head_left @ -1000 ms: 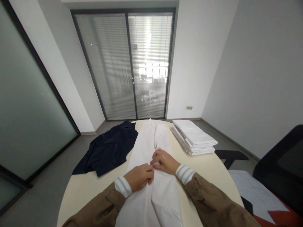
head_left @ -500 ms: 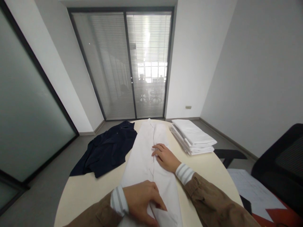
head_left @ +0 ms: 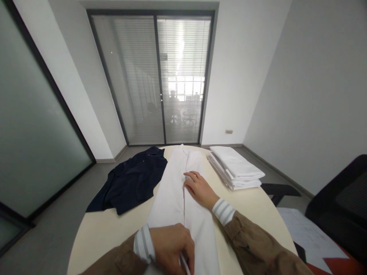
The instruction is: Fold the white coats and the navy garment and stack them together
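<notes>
A long, folded white garment (head_left: 172, 191) runs down the middle of the round table (head_left: 88, 240), with a seam or edge line along its length. Close to me, my left hand (head_left: 173, 246) is closed on the near part of that garment, a bit of white cloth showing between thumb and fingers. Farther along, my right hand (head_left: 200, 189) lies on the garment with fingers loosely stretched out, the tips at the middle seam. Its near end is cut off by the bottom of the picture.
To the left lies a crumpled dark navy garment (head_left: 134, 179). A stack of folded white cloth (head_left: 236, 166) sits at the far right of the table. Beyond the right edge are a black chair (head_left: 341, 202) and papers (head_left: 309, 233).
My left fingers have closed downward on the cloth near me, and the flap beside them is now drawn in. The seam lies straighter; my right hand has barely moved.
</notes>
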Available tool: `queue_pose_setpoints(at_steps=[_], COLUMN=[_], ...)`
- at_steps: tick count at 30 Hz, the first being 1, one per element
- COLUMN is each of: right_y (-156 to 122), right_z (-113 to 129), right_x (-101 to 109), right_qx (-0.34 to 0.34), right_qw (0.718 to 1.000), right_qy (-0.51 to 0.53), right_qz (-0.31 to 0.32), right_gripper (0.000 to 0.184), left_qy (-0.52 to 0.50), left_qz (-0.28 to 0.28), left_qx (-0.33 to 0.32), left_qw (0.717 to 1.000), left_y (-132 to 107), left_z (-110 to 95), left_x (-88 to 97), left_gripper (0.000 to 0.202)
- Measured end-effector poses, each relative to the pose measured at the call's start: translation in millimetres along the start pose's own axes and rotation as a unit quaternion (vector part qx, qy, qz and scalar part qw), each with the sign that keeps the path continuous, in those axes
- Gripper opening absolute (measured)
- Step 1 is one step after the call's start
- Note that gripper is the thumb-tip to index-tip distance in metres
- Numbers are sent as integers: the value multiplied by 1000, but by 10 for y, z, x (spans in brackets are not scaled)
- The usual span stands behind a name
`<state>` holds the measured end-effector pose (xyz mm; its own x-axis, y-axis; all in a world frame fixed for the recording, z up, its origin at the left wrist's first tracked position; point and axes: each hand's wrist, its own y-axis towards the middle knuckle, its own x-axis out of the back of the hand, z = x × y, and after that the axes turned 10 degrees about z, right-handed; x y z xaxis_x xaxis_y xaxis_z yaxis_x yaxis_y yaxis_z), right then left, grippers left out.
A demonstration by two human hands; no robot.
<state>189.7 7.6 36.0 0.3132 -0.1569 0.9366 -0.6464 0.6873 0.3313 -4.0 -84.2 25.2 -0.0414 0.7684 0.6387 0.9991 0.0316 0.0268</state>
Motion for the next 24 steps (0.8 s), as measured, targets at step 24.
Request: queue_pose_setpoints(at_steps=[24], right_y=[85], right_z=[-30], right_x=[-145], right_qx=[-24], right_qw=[995], right_qy=[-14], right_qz=[95], right_gripper=[20], left_qy=[20], left_qz=[137], left_qx=[76], left_qw=[987], left_y=[-164], left_z=[153], left_x=[-203], left_gripper=[14])
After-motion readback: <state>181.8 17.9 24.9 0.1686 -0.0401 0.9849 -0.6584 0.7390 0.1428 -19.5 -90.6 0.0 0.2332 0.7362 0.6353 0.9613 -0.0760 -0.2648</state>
